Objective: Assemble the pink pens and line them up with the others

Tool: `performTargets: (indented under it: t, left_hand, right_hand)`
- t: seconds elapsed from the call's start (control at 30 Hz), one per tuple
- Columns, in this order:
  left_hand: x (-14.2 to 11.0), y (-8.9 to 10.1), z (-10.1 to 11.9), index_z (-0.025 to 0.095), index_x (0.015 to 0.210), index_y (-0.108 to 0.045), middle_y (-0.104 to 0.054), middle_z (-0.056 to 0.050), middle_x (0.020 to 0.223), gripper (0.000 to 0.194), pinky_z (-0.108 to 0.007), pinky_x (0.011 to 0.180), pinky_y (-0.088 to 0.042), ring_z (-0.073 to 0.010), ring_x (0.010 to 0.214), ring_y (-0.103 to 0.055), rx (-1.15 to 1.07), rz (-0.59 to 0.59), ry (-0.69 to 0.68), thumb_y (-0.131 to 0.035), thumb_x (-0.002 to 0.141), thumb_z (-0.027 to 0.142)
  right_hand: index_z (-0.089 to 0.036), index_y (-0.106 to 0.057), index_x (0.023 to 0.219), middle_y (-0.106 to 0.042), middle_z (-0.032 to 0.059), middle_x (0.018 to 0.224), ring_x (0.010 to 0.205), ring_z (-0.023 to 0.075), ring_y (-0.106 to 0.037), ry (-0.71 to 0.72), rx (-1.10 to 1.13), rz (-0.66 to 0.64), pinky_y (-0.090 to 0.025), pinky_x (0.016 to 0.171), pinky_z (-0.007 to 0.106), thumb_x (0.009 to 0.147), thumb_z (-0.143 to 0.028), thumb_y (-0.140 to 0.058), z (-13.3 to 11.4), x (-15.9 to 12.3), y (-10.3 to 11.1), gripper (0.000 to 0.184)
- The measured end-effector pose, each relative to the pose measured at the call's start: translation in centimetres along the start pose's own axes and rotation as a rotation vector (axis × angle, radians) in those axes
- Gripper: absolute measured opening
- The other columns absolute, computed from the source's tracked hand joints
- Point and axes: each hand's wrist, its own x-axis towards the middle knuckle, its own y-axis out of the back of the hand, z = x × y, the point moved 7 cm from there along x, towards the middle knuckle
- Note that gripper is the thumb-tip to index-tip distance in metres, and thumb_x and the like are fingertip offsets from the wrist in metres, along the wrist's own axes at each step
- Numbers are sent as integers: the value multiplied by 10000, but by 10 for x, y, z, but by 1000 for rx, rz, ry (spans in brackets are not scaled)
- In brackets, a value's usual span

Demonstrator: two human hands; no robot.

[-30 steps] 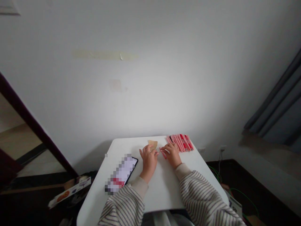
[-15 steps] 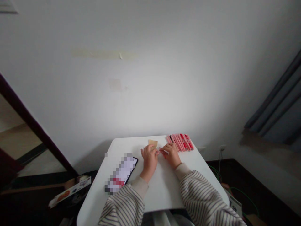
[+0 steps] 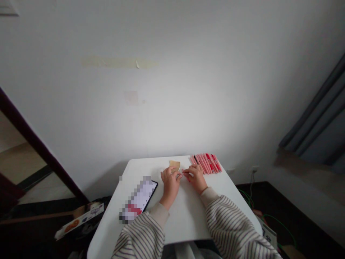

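Observation:
Both of my hands rest near the far middle of a small white table (image 3: 185,219). My left hand (image 3: 170,183) and my right hand (image 3: 196,177) meet fingertip to fingertip and pinch a thin pink pen-like stick (image 3: 185,175) between them. A row of several pink and red sticks (image 3: 206,163) lies side by side just beyond my right hand. A small tan piece (image 3: 174,164) lies just past my left hand's fingers.
A phone (image 3: 138,199) with a blurred screen lies on the table's left side. A white wall stands right behind the table. A printed box (image 3: 79,220) lies on the dark floor at left; cables (image 3: 265,217) and a grey curtain (image 3: 320,126) are at right.
Almost nothing differs; my hands stay pinched on the pink stick, with only a slight shift of the fingers and of the view.

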Motion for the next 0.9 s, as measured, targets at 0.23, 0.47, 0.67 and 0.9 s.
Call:
performTargets:
  t: [0.23, 0.47, 0.67, 0.9]
  left_hand:
    - [0, 2, 1, 246, 826, -704, -593, -55, 1133, 78, -504, 1038, -291, -233, 1130, -483, -6, 8, -12, -657, 764, 244]
    - [0, 2, 0, 258, 857, -706, -592, -56, 1129, 104, -492, 1020, -307, -225, 1122, -483, 6, 10, -25, -636, 787, 288]
    - [-1, 5, -3, 257, 846, -708, -597, -58, 1135, 117, -474, 1002, -325, -227, 1118, -491, 31, 24, 7, -622, 797, 320]
    - [-2, 10, -6, 253, 848, -707, -596, -59, 1141, 140, -492, 1010, -307, -235, 1125, -485, 67, 17, 62, -603, 809, 339]
  right_hand:
    - [-268, -740, 881, -638, 55, 886, 955, 211, -536, -27, 13, -31, -337, 925, 408, 811, -230, -637, 0, -1, 0, 130]
    - [-269, -726, 932, -643, 48, 824, 928, 206, -539, -12, 14, -43, -367, 879, 365, 858, -272, -588, -2, 0, 1, 157]
    - [-268, -700, 999, -673, 52, 931, 991, 236, -484, -4, -71, 9, -340, 897, 399, 862, -216, -568, 3, 2, 10, 197]
    - [-352, -738, 864, -654, 11, 1055, 1059, 243, -429, 85, -147, -60, -307, 941, 455, 802, -93, -603, -1, 0, 9, 298]
